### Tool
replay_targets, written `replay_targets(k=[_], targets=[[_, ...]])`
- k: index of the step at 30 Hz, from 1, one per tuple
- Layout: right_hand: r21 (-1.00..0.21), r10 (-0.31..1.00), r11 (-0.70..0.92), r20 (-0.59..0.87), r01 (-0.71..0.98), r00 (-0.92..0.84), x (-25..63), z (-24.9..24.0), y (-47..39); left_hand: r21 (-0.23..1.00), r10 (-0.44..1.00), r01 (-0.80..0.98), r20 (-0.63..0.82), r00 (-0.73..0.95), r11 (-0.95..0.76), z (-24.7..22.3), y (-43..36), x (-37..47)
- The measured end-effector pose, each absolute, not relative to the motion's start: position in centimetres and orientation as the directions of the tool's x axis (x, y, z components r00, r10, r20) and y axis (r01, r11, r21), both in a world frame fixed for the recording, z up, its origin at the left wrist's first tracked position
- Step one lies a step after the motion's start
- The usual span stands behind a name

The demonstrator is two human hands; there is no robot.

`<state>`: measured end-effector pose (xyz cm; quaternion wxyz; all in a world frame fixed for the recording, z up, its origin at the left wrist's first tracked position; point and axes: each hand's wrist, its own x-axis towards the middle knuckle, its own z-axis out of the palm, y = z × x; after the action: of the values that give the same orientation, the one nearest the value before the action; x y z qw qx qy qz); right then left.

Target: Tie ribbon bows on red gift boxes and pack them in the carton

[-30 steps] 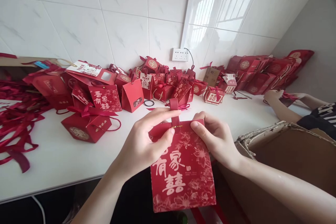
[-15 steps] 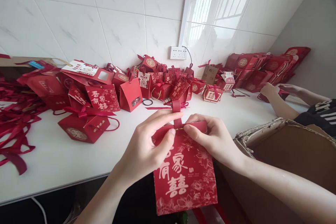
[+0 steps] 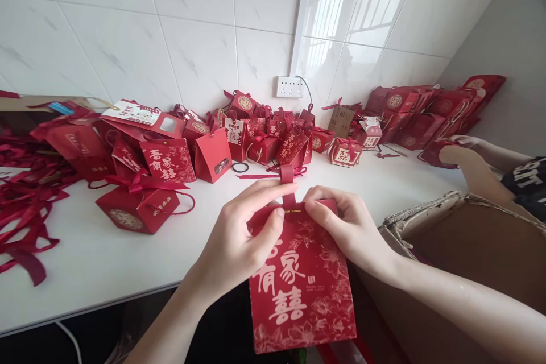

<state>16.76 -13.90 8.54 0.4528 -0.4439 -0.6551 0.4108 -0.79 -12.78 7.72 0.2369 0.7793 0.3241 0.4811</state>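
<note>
Between my hands hangs a red gift box (image 3: 307, 290) with pale characters and flower print, in front of the table edge. A red strap handle (image 3: 287, 182) stands up from its top, with a small gold fastener (image 3: 293, 211) at the strap's base. My left hand (image 3: 251, 233) pinches the top left edge, thumb in front, its index finger reaching across the strap. My right hand (image 3: 336, 219) grips the top right edge, thumb on the front face. The fingers behind the box are partly hidden.
Several red gift boxes (image 3: 260, 147) crowd the white table (image 3: 213, 244) along the tiled wall. Loose red ribbons (image 3: 28, 210) lie at left. An open cardboard carton (image 3: 464, 239) stands at right. Beyond it, another person's hands (image 3: 458, 153) hold a red box (image 3: 439, 154).
My right thumb has shifted slightly right, away from the gold fastener, uncovering more of it. At far right the other person's hands have raised and turned their red box.
</note>
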Motion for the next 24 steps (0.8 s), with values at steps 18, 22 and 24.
replay_targets(k=[18, 22, 24], targets=[[-0.902, 0.946, 0.32, 0.288, -0.291, 0.148, 18.8, 7.1, -9.3, 0.845, 0.851, -0.168, 0.522, 0.058, -0.507, 1.0, -13.1, 1.4], [-0.886, 0.965, 0.261, 0.236, -0.383, 0.113, 19.0, 6.8, -8.2, 0.776, 0.776, 0.097, 0.629, -0.048, -0.623, -0.2, -13.8, 2.9], [-0.894, 0.971, 0.238, 0.215, -0.38, 0.103, 19.0, 6.6, -7.9, 0.642, 0.647, 0.21, 0.761, -0.053, -0.738, -0.2, -13.9, 2.8]])
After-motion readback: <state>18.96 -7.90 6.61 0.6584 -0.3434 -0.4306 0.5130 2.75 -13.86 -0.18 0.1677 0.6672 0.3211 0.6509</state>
